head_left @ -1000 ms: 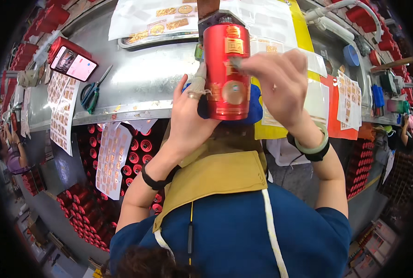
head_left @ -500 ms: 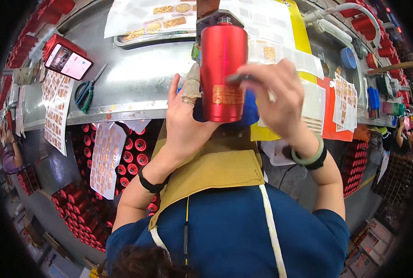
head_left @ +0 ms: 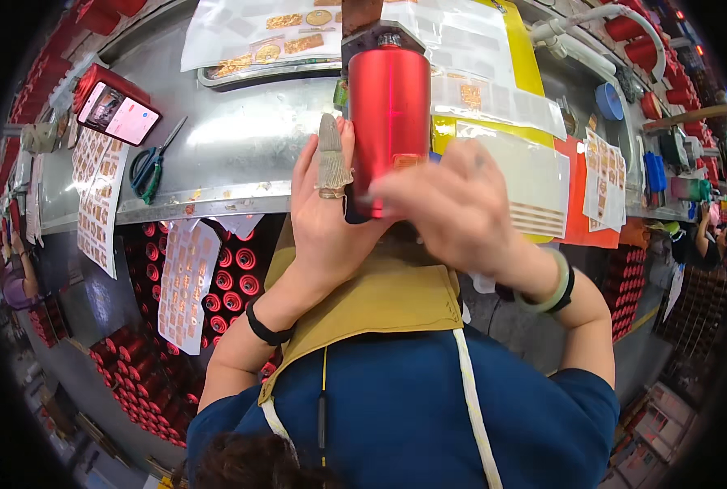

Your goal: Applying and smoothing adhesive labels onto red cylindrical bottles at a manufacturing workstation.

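Observation:
A glossy red metal bottle lies in front of me, its threaded neck at the far end against a dark metal holder. Along its left side rests my left hand, fingers stretched out and thumb side behind the bottle's near end, steadying it. One finger wears a greyish cloth cover. My right hand, blurred by motion, is closed over the bottle's near right side. A small dark tool pokes from its fingertips, mostly hidden. Part of a gold patterned decal shows beside the knuckles.
On the metal bench lie a phone propped on a red bottle, scissors and decal sheets. Yellow and red sheets are at right, with a blue cup beyond. Many red bottles stand below the bench.
My right hand has moved down and left across the decal toward the bottle's near end, covering more of it. The bottle has shifted slightly, and the left hand stays beside it.

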Available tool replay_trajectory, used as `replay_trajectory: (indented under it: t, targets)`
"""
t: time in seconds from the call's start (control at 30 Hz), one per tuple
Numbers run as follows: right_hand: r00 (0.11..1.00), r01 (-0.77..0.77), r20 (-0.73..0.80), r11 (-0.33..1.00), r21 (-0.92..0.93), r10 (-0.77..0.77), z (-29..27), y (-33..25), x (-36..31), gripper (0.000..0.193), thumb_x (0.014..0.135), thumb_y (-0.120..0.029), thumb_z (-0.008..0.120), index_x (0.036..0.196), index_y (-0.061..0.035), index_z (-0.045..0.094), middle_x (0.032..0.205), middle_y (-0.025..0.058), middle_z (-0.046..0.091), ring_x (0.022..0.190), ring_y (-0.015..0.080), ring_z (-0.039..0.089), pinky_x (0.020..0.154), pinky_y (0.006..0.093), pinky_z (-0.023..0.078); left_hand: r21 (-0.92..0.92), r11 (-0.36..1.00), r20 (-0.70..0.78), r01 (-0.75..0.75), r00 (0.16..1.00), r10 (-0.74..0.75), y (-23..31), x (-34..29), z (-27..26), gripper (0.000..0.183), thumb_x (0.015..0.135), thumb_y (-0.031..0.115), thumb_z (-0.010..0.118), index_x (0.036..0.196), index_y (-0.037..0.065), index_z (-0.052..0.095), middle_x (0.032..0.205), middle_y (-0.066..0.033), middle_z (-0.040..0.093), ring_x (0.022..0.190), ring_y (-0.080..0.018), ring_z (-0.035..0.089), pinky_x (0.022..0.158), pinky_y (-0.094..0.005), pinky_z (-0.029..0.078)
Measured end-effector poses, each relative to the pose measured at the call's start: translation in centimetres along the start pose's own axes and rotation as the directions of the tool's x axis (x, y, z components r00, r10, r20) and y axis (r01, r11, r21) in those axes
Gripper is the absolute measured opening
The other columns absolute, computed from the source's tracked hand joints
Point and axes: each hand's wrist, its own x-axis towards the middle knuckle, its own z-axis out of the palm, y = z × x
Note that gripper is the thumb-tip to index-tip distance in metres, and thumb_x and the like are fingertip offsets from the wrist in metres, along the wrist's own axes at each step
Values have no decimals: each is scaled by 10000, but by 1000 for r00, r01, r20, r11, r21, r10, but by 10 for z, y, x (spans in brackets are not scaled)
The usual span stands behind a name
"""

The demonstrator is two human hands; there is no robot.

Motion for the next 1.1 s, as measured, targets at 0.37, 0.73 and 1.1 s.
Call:
replay_trajectory:
  t: [0.37,0.73,1.1]
  targets:
    - [980,-39,-195,999,22,43,19,35,4,241,752,-97,731,987,-150,738,907,0,731,743,204,563,731,343,443,-112,991,-2,77,997,-78,-2,-6,-2,915,648,128,929,1449,-4,506,1421,-137,588,1181,-352,553,1031,-443,433]
    - [946,-50,-322,976,-213,-22,10,68,20,137,793,-71,759,921,-110,731,861,12,694,783,224,606,744,361,432,-107,991,31,86,996,-83,-7,-11,-4,925,680,136,927,1475,-28,483,1414,-167,591,1206,-345,559,1045,-412,452]
    - [867,-194,-478,979,-69,138,-26,53,9,239,792,28,798,1008,-71,768,957,55,703,847,208,649,764,319,513,40,962,70,-270,961,267,-16,-11,-4,557,598,-35,803,1133,124,798,1390,-184,626,1219,-395,610,991,-452,541]
